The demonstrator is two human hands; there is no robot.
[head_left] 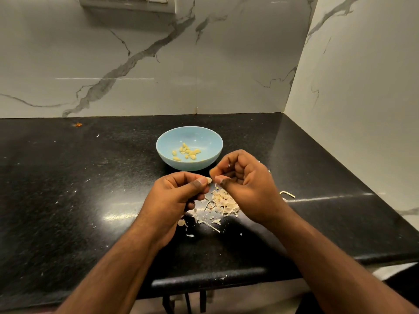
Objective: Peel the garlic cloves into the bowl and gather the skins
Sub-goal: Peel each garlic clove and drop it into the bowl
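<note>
Pinching a single garlic clove (209, 180) between thumb and forefinger, the left hand (179, 196) holds it up just in front of the pale blue bowl (163, 141), while the right hand (244, 184) meets it from the other side, its fingers curled and its thumb and fingertip nipping at the clove's end (most likely catching a bit of skin to strip it off). Both hands hover above the table (68, 200) rather than resting on it, and they sit directly over the pile of skins (223, 203), which seems deliberate: anything torn loose should drop onto the heap instead of scattering.

That heap lies on the near side of the bowl, under and between the hands, with thinner flakes and a stalk-like sliver trailing further toward the table's front edge. Small specks dot the dark surface to the bowl's left as well, so some gathering is left to do.

Inside the bowl rest the peeled cloves (187, 151), a loose cluster of a dozen or so on its floor. The bowl stands close behind the hands, which keeps the drop short once this clove is bare. A small bent metal piece (287, 194) lies to the bowl's right, beyond the right hand.
</note>
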